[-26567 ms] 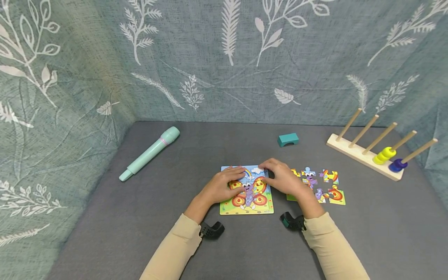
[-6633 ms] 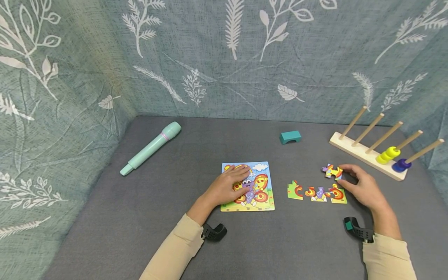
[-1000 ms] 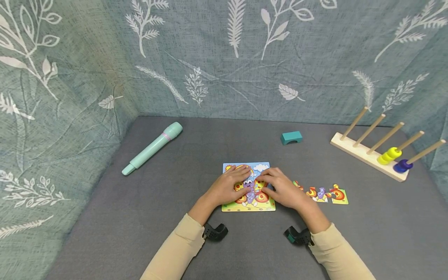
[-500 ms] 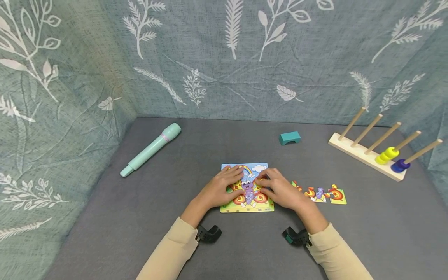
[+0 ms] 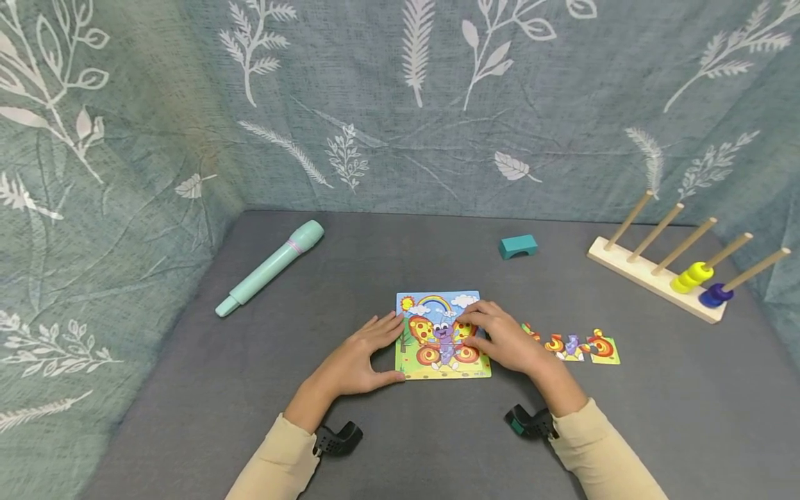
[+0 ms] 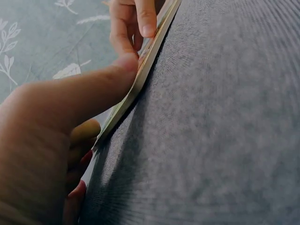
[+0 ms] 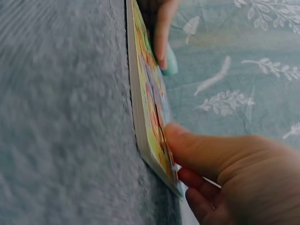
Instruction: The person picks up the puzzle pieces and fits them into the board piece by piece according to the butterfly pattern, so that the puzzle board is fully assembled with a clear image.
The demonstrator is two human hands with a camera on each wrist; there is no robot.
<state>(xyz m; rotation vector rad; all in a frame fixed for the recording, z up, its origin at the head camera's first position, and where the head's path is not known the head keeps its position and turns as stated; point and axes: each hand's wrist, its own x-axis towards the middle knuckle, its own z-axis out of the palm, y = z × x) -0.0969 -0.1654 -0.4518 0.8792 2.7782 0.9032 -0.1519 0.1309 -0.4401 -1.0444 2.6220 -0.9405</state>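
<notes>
A: so where was the butterfly jigsaw (image 5: 444, 344)?
B: flat between the 2 hands. Left hand (image 5: 356, 360) had its fingers spread at the left edge. Right hand (image 5: 507, 340) had thumb and forefinger apart on the right wing, couldn't tell if they pinched a piece.
A: loose puzzle pieces (image 5: 604, 347)?
B: in a left-to-right row past the right side, right hand way nearer.

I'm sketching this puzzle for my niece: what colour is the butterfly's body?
The butterfly's body is purple; it shows best in the head view.
</notes>
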